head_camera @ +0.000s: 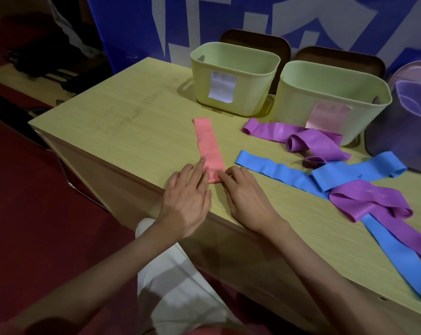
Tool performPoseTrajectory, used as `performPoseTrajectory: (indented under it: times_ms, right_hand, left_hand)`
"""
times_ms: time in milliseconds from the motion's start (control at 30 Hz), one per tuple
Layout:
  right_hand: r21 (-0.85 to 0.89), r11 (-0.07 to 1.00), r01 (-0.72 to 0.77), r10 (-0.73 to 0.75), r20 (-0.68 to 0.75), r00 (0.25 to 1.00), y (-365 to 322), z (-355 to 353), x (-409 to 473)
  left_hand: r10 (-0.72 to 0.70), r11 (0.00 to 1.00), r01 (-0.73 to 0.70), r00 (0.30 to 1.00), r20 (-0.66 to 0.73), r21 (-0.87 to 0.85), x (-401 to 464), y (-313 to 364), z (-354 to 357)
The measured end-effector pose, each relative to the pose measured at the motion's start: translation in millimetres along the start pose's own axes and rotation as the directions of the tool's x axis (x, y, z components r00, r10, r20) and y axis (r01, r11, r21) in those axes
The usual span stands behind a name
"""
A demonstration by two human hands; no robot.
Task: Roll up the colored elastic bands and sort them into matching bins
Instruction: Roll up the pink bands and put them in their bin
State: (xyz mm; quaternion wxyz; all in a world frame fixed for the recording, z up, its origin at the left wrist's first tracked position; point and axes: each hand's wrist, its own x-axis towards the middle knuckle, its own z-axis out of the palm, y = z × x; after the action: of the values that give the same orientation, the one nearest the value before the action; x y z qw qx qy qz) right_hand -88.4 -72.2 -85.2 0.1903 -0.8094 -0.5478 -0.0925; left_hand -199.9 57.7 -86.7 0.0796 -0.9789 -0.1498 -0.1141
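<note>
Wooden table [132, 122]; blue-white banner [180, 20] behind; red floor [23, 226].

no legible text or labels

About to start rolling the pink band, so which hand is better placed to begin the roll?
Right hand, probably: its fingertips sit at the near end of the pink band; the left hand lies flat along its edge.

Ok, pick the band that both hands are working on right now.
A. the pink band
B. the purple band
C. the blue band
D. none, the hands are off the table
A: the left hand and the right hand both have their fingers on the near end of the pink band, which lies flat and not yet rolled on the table.
</note>
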Motion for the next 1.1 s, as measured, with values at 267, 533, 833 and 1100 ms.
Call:
performPoseTrajectory:
  times_ms: [267,533,833,1100]
  right_hand:
    - [0.049,0.999,-0.020,0.023,-0.056,0.998,6.6,3.7,11.1]
    - [0.090,0.996,0.006,-0.002,-0.051,0.999,12.9,-0.2,20.4]
    - [0.091,0.995,0.039,-0.037,-0.021,0.999,16.3,2.3,27.5]
    - [0.207,0.977,-0.053,0.068,-0.064,0.996,16.6,5.2,36.5]
  left_hand:
    - [-0.057,0.998,0.057,0.997,0.058,-0.004,10.3,-1.6,2.7]
    - [-0.040,0.958,-0.002,0.989,-0.141,-0.286,27.4,-8.5,2.8]
    - [-0.100,0.892,-0.013,0.969,-0.226,-0.452,36.7,-11.1,10.6]
    - [-0.081,0.901,-0.033,0.966,-0.244,-0.432,42.3,-14.8,13.8]
